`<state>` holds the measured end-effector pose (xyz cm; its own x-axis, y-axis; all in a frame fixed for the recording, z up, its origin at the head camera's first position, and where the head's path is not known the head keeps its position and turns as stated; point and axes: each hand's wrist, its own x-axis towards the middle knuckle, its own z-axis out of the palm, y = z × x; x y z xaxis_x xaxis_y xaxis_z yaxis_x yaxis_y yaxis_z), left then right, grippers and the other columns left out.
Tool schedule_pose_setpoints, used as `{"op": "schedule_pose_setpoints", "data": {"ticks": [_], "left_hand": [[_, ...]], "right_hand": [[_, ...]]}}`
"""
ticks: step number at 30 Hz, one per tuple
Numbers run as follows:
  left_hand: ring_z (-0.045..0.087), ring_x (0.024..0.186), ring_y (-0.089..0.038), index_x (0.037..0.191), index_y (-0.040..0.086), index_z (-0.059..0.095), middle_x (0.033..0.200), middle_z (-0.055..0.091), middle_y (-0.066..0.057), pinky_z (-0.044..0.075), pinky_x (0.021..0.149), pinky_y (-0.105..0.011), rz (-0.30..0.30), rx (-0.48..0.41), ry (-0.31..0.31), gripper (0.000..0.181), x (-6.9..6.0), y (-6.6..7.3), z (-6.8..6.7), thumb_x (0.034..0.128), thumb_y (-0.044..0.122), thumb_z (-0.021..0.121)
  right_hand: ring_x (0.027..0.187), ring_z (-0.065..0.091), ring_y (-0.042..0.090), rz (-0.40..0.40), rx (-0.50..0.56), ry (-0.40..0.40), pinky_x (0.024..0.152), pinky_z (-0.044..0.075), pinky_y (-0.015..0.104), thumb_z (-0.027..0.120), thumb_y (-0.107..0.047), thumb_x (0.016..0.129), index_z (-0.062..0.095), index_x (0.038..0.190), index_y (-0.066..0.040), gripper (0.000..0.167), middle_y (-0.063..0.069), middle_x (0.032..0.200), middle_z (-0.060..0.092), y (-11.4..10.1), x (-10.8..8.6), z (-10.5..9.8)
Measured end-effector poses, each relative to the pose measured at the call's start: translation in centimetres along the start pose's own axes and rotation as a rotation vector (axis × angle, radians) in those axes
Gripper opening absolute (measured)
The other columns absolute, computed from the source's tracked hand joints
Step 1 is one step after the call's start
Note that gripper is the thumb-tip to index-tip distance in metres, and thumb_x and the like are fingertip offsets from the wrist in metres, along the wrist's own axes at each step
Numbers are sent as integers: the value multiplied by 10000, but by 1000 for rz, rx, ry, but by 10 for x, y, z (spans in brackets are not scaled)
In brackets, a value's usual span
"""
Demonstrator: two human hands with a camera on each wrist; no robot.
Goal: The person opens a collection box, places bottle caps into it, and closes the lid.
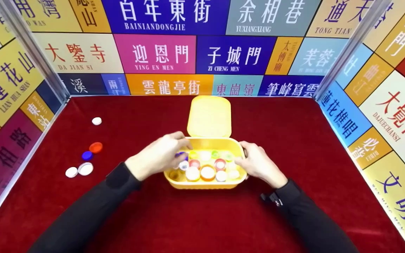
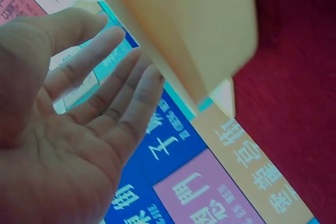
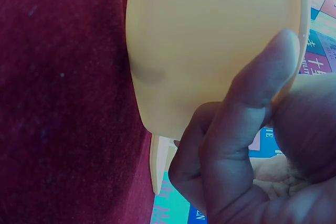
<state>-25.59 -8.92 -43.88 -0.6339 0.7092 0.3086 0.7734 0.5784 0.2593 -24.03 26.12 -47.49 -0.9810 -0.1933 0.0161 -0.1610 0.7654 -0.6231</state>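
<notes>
A yellow plastic box [image 1: 202,185] holds several bottle caps, among them an orange-rimmed cap [image 1: 207,172] and a red-rimmed cap [image 1: 220,164]. Its hinged lid [image 1: 210,116] is folded back behind it. Over the box's left end is my left hand [image 1: 161,153], its fingers reaching in above a blue cap [image 1: 182,155]. In the left wrist view those fingers are loosely bent with nothing visible between them and the thumb. My right hand [image 1: 260,162] grips the right end wall, fingers along the outside in the right wrist view.
Left on the dark red cloth [image 1: 125,214] lie a white cap [image 1: 96,121], a red cap [image 1: 96,147], a blue cap [image 1: 87,155], and a pair of white caps [image 1: 85,169] side by side. Panels printed with Chinese characters [image 1: 155,53] stand around the back and sides.
</notes>
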Motion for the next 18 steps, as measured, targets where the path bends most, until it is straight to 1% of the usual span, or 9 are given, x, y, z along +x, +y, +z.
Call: {"op": "schedule_pose_setpoints", "data": {"ticks": [5, 9, 12, 15, 18], "left_hand": [[795, 1033, -292, 1216, 54, 848, 1174, 786, -150, 710, 973, -448, -70, -32, 66, 159, -3, -21, -7, 1091, 144, 813], [778, 1015, -314, 1219, 64, 852, 1172, 784, -163, 706, 981, -467, -139, -34, 114, 156, -10, -38, -12, 1081, 125, 816], [779, 1041, -328, 1240, 72, 851, 1191, 786, -154, 698, 1013, -485, -193, -32, 141, 175, -15, -53, -13, 1075, 109, 803], [783, 1113, -354, 1271, 80, 845, 1232, 786, -153, 680, 1070, -510, -266, -36, 157, 207, -20, -73, -16, 1077, 118, 786], [768, 1191, -389, 1305, 85, 839, 1283, 775, -169, 652, 1124, -545, -349, -35, 164, 235, -28, -96, -18, 1088, 139, 767]], "right_hand": [[968, 814, 306, -1, 4, -1, 800, 674, 374, 763, -74, 965, 746, 1456, -21, 494, 166, 1107, 837, -1, 1, -2], [980, 818, 297, -1, 10, -6, 801, 679, 370, 765, -74, 972, 742, 1466, -24, 497, 176, 1150, 845, -1, 1, -2], [995, 814, 290, -3, 11, -7, 814, 677, 370, 768, -75, 972, 743, 1463, -24, 495, 174, 1163, 847, 0, 1, -2], [986, 819, 292, -3, 14, -11, 799, 682, 369, 768, -73, 975, 739, 1468, -19, 497, 176, 1153, 847, 0, 1, -1], [987, 817, 291, -3, 11, -9, 806, 680, 371, 769, -71, 974, 738, 1467, -15, 498, 171, 1141, 844, 0, 1, 0]]}}
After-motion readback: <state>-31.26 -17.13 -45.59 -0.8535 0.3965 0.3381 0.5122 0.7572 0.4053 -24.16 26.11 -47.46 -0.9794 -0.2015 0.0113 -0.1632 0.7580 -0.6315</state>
